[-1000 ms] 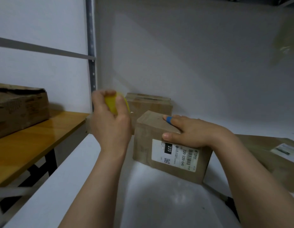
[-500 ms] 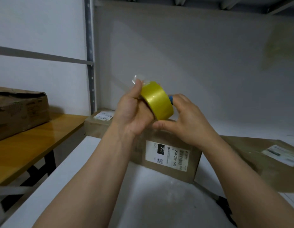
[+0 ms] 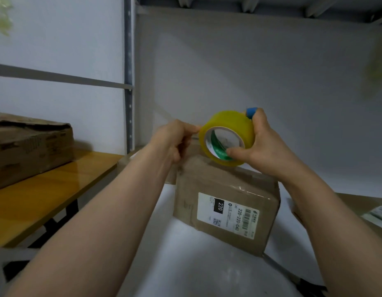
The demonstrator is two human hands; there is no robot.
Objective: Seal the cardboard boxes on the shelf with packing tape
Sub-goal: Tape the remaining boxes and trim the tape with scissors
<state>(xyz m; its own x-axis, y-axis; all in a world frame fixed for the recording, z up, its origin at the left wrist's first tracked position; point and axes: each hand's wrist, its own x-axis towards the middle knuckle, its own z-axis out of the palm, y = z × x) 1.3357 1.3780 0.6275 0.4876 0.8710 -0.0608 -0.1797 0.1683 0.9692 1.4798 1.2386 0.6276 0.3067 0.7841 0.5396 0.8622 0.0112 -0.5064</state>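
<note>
The white label (image 3: 227, 214) on the cardboard box (image 3: 226, 202) reads "220" and "220-220-C40"; its smaller print is unreadable.

The tape roll (image 3: 227, 138) was held above the labelled box (image 3: 226, 209) on the shelf (image 3: 207, 273), between both hands, with a table (image 3: 46, 189) to the left.

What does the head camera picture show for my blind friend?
The right hand grips a yellow tape roll over a labelled cardboard box on a white shelf, while the left hand pinches at the roll's edge.
</note>
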